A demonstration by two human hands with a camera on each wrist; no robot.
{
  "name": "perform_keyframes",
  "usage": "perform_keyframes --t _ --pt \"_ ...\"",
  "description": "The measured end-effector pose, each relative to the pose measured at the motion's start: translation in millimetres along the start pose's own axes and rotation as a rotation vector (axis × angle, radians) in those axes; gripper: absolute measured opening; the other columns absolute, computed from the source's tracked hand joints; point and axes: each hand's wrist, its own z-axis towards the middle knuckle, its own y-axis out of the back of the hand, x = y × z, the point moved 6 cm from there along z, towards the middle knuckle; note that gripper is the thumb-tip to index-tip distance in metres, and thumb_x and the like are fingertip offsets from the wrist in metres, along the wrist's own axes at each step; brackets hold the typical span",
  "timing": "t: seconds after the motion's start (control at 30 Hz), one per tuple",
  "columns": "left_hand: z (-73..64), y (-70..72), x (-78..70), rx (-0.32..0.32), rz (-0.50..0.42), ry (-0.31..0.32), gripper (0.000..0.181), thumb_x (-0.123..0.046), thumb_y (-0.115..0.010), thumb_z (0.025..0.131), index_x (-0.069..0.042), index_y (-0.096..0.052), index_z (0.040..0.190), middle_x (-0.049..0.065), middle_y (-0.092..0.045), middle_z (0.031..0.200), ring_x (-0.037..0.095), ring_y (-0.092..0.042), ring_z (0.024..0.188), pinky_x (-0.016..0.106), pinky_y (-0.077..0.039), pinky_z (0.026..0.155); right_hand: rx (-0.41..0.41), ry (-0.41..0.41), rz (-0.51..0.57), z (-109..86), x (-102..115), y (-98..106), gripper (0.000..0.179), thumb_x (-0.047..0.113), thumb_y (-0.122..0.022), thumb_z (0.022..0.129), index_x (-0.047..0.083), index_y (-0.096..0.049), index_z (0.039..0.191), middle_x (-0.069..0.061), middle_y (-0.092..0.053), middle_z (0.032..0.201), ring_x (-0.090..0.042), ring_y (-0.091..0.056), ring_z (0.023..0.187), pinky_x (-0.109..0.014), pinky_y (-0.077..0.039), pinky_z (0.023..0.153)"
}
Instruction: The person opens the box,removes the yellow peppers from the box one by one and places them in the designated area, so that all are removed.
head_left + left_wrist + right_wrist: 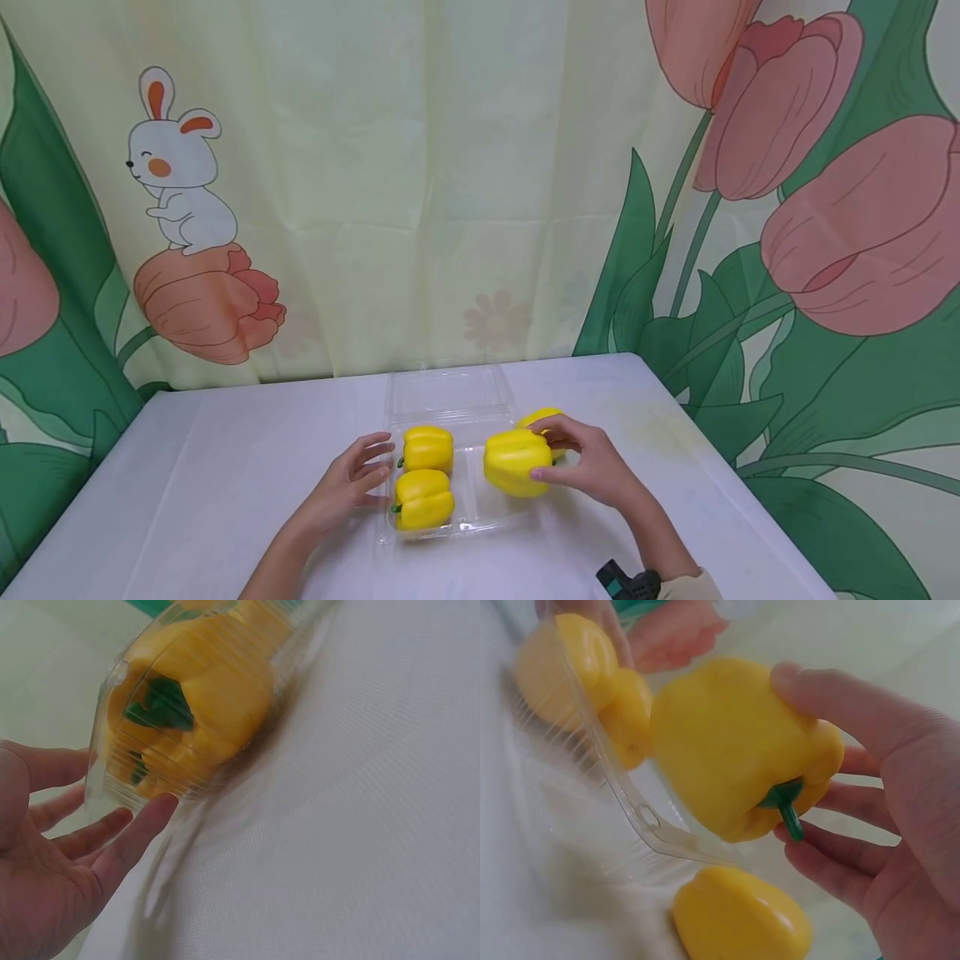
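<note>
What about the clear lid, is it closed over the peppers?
No, the clear lid lies open beyond the tray, leaving the two yellow peppers inside uncovered.

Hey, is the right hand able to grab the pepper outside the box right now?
Probably not: the right hand is full, gripping another pepper. The loose pepper is close by, outside the clear box, so a free hand there could likely reach it.

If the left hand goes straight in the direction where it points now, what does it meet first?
Probably the clear container's side wall, with two yellow peppers behind it; whether the fingertips touch it is unclear.
</note>
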Motion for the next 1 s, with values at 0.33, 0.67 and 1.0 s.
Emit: perform_keyframes --t 0.33,0.67,1.0 --pt "0.3 0.9 0.1 -0.009 -0.001 0.013 0.06 -0.026 -0.064 0.093 -0.018 -0.037 0.145 0.017 -0.04 0.151 0.038 -0.044 0.135 0.041 -0.059 0.084 -0.06 0.053 -0.005 -3.1 -2 7 0.048 0.031 -0.085 0.072 0.026 -0.063 0.114 0.004 -0.066 0.117 -0.011 -0.064 0.098 -0.035 -0.057 0.091" --pt "1.7 0.9 0.9 -0.003 0.0 0.01 0.061 -0.028 -0.065 0.092 -0.018 -0.036 0.145 0.016 -0.039 0.151 0.037 -0.044 0.135 0.041 -0.059 0.084 -0.087 0.054 0.001 -5.5 -6 12 0.048 0.03 -0.085 0.072 0.025 -0.063 0.114 0.004 -0.067 0.116 -0.012 -0.064 0.098 -0.036 -0.056 0.092" --pt "1.8 1.0 2.3 0.007 0.0 -0.012 0.058 -0.022 -0.063 0.094 -0.017 -0.037 0.145 0.018 -0.039 0.151 0.039 -0.044 0.135 0.043 -0.059 0.083 -0.09 0.075 -0.013 -7.5 -11 16 0.047 0.027 -0.085 0.073 0.024 -0.062 0.113 0.005 -0.066 0.115 -0.01 -0.062 0.099 -0.029 -0.056 0.092"
